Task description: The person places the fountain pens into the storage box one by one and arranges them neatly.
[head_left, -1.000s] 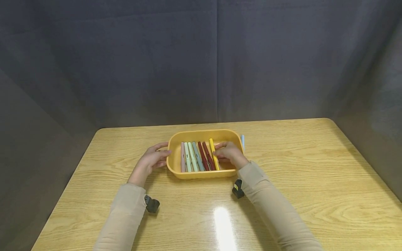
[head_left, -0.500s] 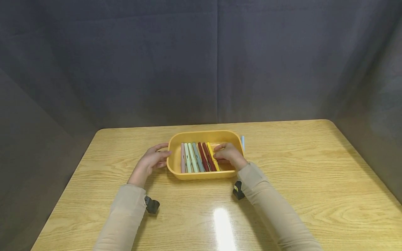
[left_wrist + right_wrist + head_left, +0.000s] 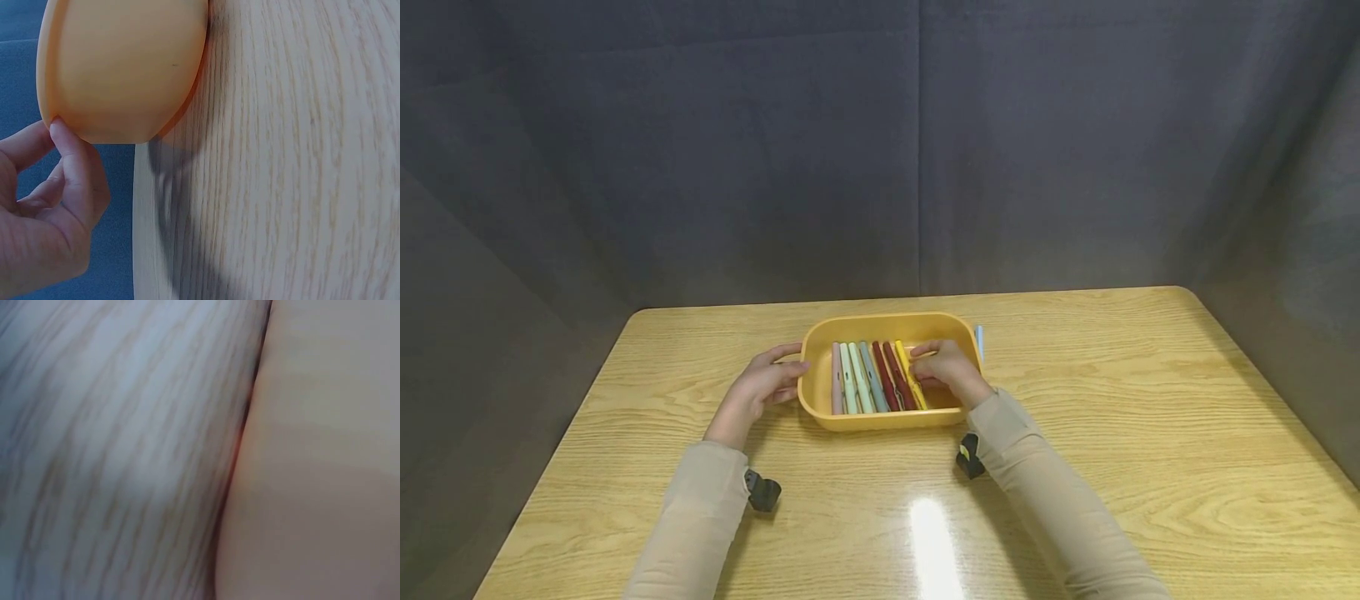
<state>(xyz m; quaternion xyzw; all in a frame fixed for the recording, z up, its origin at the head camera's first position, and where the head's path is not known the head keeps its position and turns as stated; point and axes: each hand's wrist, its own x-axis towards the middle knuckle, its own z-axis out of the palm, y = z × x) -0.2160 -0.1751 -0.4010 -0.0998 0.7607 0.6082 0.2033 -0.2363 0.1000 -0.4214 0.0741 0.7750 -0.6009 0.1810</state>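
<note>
A yellow plastic tray [image 3: 891, 422] stands on the table. My left hand [image 3: 760, 385] holds its left end; in the left wrist view the thumb of this hand [image 3: 53, 206] lies at the tray's corner [image 3: 125, 75]. Inside, a row of pens lies side by side: a pink pen [image 3: 837, 379], light green ones [image 3: 847, 379], a blue-grey pen [image 3: 872, 377], dark red ones [image 3: 898, 375] and a yellow pen [image 3: 909, 367] at the right of the row. My right hand [image 3: 953, 372] reaches into the tray's right part, fingertips on the yellow pen. The right wrist view does not show that hand's fingers.
A light blue stick-like thing [image 3: 979, 340] lies just past the tray's right end, partly hidden behind it. The wooden table [image 3: 1150, 433] has its far edge close behind the tray. Dark grey curtains [image 3: 775, 167] hang at the back and both sides.
The yellow pen has come down and a little to the left, and now lies along the dark red pens. My left hand has stayed on the tray.
</note>
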